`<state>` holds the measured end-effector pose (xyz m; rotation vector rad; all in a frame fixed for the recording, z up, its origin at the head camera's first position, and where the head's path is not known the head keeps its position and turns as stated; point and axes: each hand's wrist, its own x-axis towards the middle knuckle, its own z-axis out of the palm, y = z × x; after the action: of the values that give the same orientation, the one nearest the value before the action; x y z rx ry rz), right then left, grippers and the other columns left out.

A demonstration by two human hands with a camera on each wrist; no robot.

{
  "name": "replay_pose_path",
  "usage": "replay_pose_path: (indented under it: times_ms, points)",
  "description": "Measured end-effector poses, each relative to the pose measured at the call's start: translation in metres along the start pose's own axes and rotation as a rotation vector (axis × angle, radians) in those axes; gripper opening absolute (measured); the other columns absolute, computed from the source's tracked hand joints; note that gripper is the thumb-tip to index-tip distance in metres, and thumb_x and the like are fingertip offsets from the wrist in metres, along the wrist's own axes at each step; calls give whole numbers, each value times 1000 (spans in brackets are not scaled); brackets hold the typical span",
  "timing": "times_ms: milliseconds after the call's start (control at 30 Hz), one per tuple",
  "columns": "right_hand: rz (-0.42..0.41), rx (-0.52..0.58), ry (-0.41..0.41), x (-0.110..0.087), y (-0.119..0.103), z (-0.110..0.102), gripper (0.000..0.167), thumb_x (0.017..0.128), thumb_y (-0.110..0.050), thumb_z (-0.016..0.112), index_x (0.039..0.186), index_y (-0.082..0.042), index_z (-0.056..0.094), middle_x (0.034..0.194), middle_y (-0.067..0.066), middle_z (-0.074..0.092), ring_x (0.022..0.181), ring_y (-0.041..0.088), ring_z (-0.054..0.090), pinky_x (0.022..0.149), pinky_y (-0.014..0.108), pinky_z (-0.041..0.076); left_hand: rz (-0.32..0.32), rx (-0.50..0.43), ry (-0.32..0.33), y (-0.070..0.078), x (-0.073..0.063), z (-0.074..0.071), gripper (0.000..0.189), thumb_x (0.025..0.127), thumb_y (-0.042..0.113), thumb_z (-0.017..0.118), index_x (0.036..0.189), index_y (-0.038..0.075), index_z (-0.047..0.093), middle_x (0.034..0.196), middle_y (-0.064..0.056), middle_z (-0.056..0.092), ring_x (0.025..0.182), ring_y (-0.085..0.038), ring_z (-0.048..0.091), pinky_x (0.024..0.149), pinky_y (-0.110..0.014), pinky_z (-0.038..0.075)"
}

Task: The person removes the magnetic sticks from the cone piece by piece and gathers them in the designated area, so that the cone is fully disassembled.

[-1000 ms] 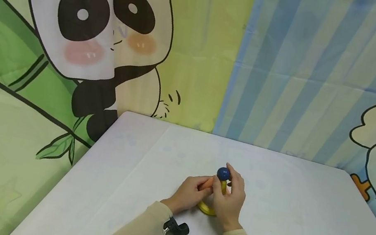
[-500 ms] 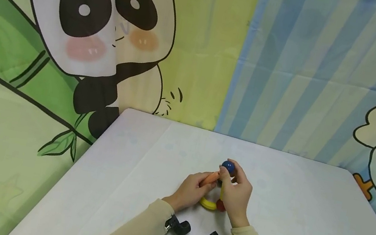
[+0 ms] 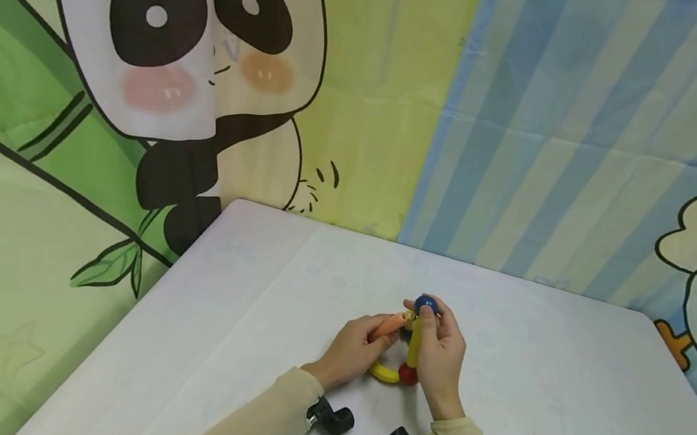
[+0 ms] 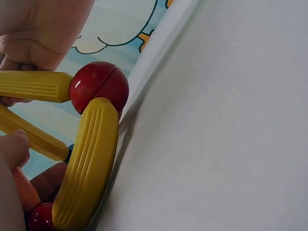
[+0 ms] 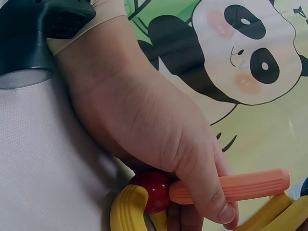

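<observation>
Yellow grooved rods (image 4: pixel 86 163) touch glossy red balls (image 4: pixel 96 84).

Soft, even light over the white tabletop (image 3: pixel 279 291); faint shadows beneath both sleeves (image 3: pixel 257 419), toward the surface's near edge. Small glints on blue ball (image 3: pixel 426 305), red ball (image 4: pixel 98 89). Wrist views dimmer, greyer; ridges on curved yellow stick (image 4: pixel 86 163) crisp.

room: table (image 3: pixel 577 390) right of right hand (image 3: pixel 442 360) | obstacles: left hand (image 3: pixel 350 348), curved yellow stick (image 3: pixel 385 372) | between hands: seemingly tight
</observation>
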<state>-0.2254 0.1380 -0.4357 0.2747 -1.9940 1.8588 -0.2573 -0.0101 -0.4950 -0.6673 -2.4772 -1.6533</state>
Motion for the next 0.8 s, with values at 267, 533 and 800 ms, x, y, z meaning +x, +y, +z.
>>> replay_pose_path:
  times_ms: [267, 533, 800]
  points:
    - [55, 15, -5, 2, -1, 0, 38, 105, -31, 41, 126, -1, 53, 114, 16, 69, 97, 21, 65, 84, 29, 54, -8, 17, 3, 0, 0, 1, 30, 97, 33, 59, 126, 26, 65, 88, 7, 60, 77, -10, 52, 68, -26, 42]
    - [219, 8, 17, 2, -3, 3, 48, 104, -46, 33, 123, -5, 48, 112, 16, 67, 103, 18, 61, 93, 29, 50, -7, 37, -13, 1, 0, -1, 33, 97, 32, 59, 129, 24, 63, 92, 6, 60, 79, -10, 52, 70, -25, 43]
    - [295, 8, 2, 2, -5, 3, 58, 103, -53, 21, 122, -4, 46, 110, 15, 68, 100, 20, 60, 88, 32, 48, 27, 67, -39, 2, -1, -1, 33, 96, 24, 59, 129, 22, 64, 98, 9, 64, 85, -9, 54, 76, -26, 44]
